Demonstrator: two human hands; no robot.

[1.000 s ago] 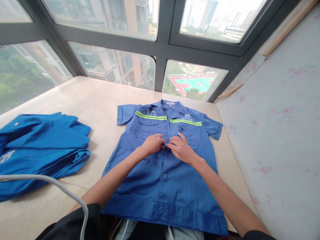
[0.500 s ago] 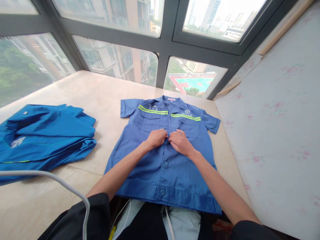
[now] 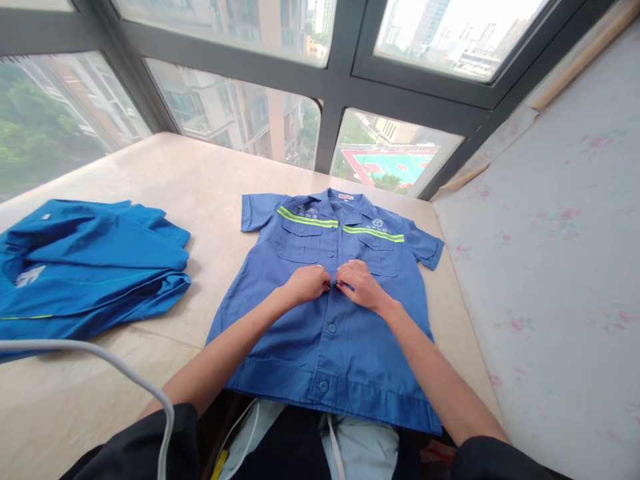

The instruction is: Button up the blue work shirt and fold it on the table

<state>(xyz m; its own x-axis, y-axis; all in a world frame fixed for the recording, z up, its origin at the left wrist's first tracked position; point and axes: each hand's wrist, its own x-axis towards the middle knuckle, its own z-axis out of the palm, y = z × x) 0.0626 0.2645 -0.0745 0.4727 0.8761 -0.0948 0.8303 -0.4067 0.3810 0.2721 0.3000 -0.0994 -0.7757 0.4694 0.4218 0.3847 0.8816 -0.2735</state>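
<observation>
A blue short-sleeved work shirt (image 3: 310,347) with yellow-green reflective stripes lies flat, front up, on the beige stone counter (image 3: 165,193). Both my hands meet at its button placket, just below the chest pockets. My left hand (image 3: 309,282) has its fingers curled and pinches the left edge of the placket. My right hand (image 3: 359,284) pinches the right edge, fingertips touching the left hand's. Two buttons below my hands are done up. The shirt's hem hangs over the counter's near edge.
A heap of brighter blue garments (image 3: 90,263) lies at the counter's left. A white cable (image 3: 125,373) arcs across the lower left. Windows run along the back; a pale flowered wall (image 3: 555,233) rises on the right.
My hands stay together at the placket, with the fingers curling tighter. The view has shifted slightly, so the shirt and heap sit a little higher in the picture.
</observation>
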